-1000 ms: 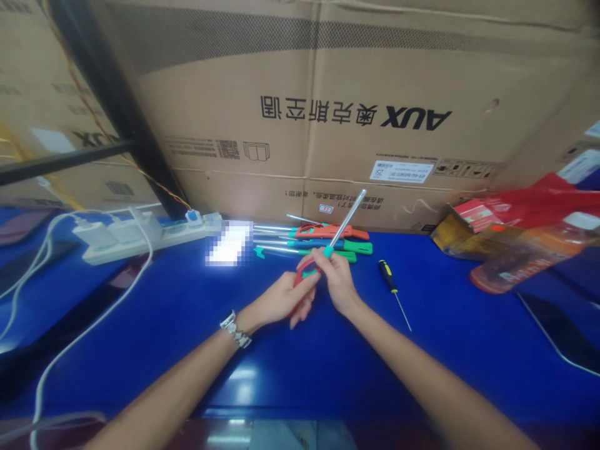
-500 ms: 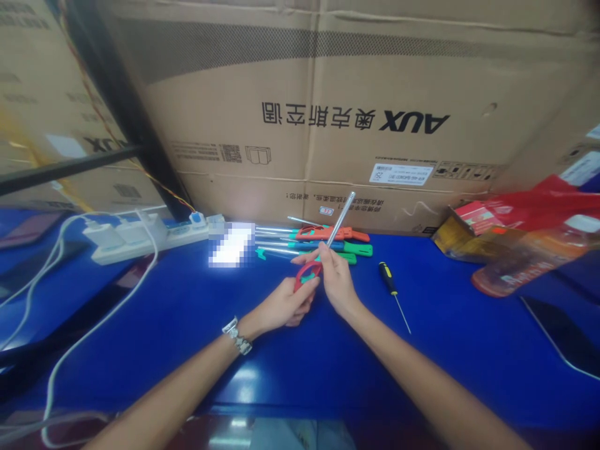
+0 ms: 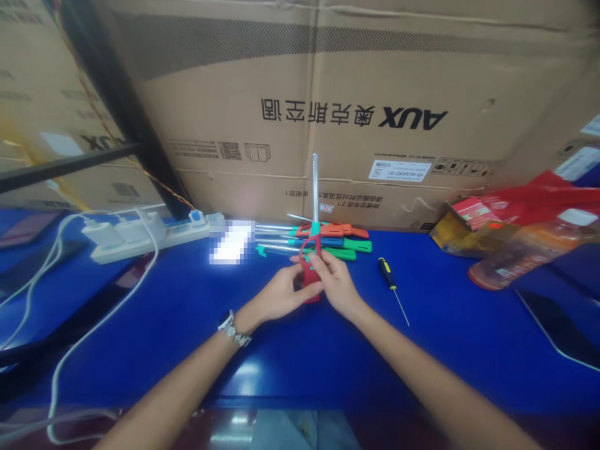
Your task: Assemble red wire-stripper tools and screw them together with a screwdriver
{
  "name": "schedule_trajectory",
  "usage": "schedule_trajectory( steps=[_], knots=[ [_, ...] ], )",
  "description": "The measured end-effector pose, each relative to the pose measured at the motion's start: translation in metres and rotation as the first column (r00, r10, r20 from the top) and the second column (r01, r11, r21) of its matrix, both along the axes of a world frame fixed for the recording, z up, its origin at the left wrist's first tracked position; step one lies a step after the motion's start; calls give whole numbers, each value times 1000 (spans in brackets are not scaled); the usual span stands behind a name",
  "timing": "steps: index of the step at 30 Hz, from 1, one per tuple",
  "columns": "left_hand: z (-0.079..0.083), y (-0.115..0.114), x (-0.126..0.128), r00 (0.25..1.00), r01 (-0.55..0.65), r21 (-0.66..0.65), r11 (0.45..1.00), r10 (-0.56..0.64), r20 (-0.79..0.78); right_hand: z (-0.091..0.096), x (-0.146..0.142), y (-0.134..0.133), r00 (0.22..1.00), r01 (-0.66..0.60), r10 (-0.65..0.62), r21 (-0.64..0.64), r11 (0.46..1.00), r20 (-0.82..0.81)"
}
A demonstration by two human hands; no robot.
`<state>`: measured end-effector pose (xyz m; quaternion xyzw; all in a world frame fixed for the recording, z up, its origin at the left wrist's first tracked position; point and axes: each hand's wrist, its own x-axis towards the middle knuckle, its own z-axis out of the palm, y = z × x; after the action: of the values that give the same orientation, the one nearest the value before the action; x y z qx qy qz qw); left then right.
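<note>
Between my two hands is a red long-neck lighter (image 3: 312,275) with a teal collar and trigger, its silver tube pointing up and away. My left hand (image 3: 284,290) is closed around the lower handle from the left, a metal watch on that wrist. My right hand (image 3: 340,282) grips the handle from the right, fingers near the trigger guard. Parts of the handle are hidden by the fingers. Just behind, several more long-neck lighters (image 3: 354,244) in orange, blue and green lie side by side on the blue table (image 3: 281,375).
A black-and-yellow screwdriver (image 3: 387,275) lies right of my hands. Farther right are a drink bottle (image 3: 529,250), a red bag (image 3: 544,200) and a dark phone-like slab (image 3: 557,328). At left sits a white power strip (image 3: 140,245) with cables. A large cardboard box (image 3: 351,56) stands behind.
The lighter has turned from leaning right to nearly upright, its tube tip moving left and up. My right hand has slid from the tube's base down to the handle.
</note>
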<state>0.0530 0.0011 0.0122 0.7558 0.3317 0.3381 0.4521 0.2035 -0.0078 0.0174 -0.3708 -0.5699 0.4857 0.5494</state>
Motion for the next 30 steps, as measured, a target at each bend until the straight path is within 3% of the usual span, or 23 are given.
schedule_trajectory(
  steps=[3,6,7,9,11,13,15,18,21,23,26,28,30],
  knots=[
    [5,3,-15,976,-173,307,936,204,-72,2,13,6,999,30,-29,-43,999,14],
    [12,4,-29,948,-299,569,766,308,83,-2,28,6,959,37,-37,5,999,282],
    [13,4,-31,942,-325,639,697,300,152,-4,32,4,907,20,-45,62,998,419],
    [16,3,-33,935,-351,738,576,254,246,-6,37,-1,725,-54,-88,184,981,683],
    [15,1,-31,943,-330,784,525,212,256,-7,40,-6,503,-160,-133,243,957,854],
    [13,0,-26,959,-279,793,542,191,207,-6,40,-9,344,-256,-150,246,935,927],
    [10,0,-22,967,-245,779,577,200,156,-5,38,-10,286,-329,-165,258,908,944],
    [6,3,-19,966,-232,755,613,235,106,-6,34,-7,293,-385,-178,286,878,939],
    [2,4,-18,963,-222,728,648,262,60,-8,35,-5,365,-379,-197,338,861,910],
    [0,5,-18,961,-211,714,667,277,26,-7,43,-5,461,-301,-241,406,863,854],
    [-1,4,-15,952,-172,704,689,301,-62,-2,70,-9,550,-50,-342,439,897,762],
    [1,5,-9,939,-121,695,709,309,-152,1,94,-14,464,153,-389,361,920,796],
    [6,7,2,921,-46,679,733,294,-255,2,115,-21,301,351,-399,288,891,866]
  ],
)
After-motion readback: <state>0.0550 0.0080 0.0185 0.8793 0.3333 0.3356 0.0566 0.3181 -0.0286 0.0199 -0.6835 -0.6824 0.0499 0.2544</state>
